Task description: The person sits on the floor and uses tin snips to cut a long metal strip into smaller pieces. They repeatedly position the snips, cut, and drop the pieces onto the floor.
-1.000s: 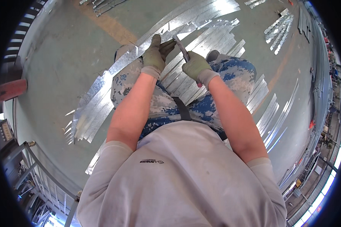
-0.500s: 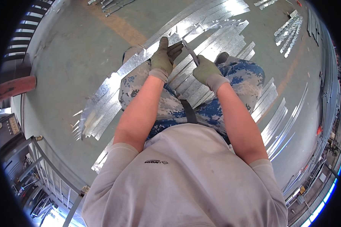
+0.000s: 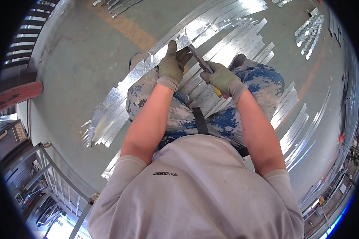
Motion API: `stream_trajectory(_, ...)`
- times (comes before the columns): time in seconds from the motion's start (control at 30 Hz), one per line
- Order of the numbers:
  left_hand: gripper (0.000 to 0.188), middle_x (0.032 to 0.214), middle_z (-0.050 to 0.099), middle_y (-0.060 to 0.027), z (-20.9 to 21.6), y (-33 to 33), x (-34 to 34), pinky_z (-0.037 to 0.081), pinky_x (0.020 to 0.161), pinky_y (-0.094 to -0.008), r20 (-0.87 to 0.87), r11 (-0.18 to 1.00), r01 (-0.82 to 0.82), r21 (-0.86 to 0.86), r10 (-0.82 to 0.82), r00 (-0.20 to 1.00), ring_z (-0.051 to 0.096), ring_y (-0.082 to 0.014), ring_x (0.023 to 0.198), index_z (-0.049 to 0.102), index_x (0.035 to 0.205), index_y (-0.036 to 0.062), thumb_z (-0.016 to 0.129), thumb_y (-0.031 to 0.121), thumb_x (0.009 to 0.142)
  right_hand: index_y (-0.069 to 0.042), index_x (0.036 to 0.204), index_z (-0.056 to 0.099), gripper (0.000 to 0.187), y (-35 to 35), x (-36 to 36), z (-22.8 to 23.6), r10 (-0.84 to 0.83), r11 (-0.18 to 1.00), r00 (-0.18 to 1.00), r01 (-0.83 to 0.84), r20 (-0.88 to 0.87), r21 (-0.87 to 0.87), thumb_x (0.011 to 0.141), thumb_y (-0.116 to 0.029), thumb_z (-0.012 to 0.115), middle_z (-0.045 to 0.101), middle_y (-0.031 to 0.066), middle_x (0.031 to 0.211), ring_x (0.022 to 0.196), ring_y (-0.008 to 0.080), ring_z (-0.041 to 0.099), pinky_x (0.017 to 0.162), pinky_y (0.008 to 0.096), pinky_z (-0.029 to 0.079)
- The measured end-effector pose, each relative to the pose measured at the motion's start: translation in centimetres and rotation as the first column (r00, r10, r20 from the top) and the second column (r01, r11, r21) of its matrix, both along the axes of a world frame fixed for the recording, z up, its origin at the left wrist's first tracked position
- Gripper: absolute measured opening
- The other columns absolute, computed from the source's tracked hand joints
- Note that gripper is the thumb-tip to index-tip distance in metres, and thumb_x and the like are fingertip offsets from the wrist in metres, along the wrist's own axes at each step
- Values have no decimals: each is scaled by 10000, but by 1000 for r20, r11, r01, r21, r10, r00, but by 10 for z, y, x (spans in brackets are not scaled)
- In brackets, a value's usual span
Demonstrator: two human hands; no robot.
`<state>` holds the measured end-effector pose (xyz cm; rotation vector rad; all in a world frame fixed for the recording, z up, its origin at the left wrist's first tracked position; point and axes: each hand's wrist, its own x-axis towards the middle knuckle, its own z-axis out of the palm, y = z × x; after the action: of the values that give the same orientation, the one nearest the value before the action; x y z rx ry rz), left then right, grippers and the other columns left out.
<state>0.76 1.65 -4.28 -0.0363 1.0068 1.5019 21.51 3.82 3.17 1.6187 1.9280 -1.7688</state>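
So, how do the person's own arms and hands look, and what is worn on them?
Both hands wear olive-green work gloves with paler knit cuffs: left hand, right hand. The forearms are bare. Short light-grey T-shirt sleeves end above the elbows. No watch or markings show.

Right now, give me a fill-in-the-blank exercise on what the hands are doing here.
1. Both hands wear ____.
2. The right hand grips snips with a ____ handle.
3. The left hand rests on a shiny ____ strip.
4. More strips lie on the ____.

Missing words: gloves; yellow; metal; floor
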Motion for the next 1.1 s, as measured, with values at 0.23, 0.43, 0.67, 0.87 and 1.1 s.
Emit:
stream_trajectory(0.23, 475, 1308, 694, -321, 2, 2, 0, 640, 1072, -579, 57, 995, -96, -4, 96, 994, 740, -458, 1178, 520, 1498, -22, 616, 304, 1166, 16, 1479, 632, 564, 12, 3, -6, 47, 999, 998, -46, -52, 13, 1045, -329, 735, 717, 87, 983, 870, 179, 658, 840, 355, 548)
stream_trajectory(0.43, 463, 1321, 690, -326, 17, 2, 3, 623, 1095, -590, 32, 998, -60, -7, 60, 998, 735, -459, 1195, 500, 1498, -12, 593, 308, 1177, -2, 1487, 631, 597, 19, 12, -17, 78, 997, 997, -77, -30, 27, 1039, -386, 719, 755, 204, 1188, 1087, 340, 727, 1000, 414, 553)
stream_trajectory(0.67, 416, 1358, 677, -346, 13, 2, 4, 591, 1138, -595, 66, 997, -71, 13, 70, 995, 715, -464, 1252, 535, 1427, -12, 579, 320, 1180, 11, 1451, 650, 561, 24, 16, -29, 128, 988, 990, -123, -63, 89, 1047, -371, 727, 754, 183, 1128, 1000, 307, 738, 949, 418, 573)
stream_trajectory(0.87, 572, 1304, 697, -329, -5, -1, -6, 631, 1094, -580, 186, 992, -74, 98, 55, 981, 735, -479, 1197, 432, 1591, 14, 659, 289, 1144, 17, 1370, 701, 423, 26, 15, -9, -44, 985, 981, 11, -189, -173, 1026, -219, 771, 755, 103, 1050, 821, 162, 724, 746, 336, 600)
stream_trajectory(1.1, 406, 1408, 644, -394, 10, -1, 1, 520, 1213, -617, 195, 991, -67, 118, 43, 980, 632, -519, 1373, 537, 1379, -62, 517, 298, 1192, 26, 1331, 721, 405, 32, 20, -8, -99, 963, 953, 19, -288, -269, 976, -146, 817, 757, 81, 1006, 755, 154, 720, 696, 329, 598)
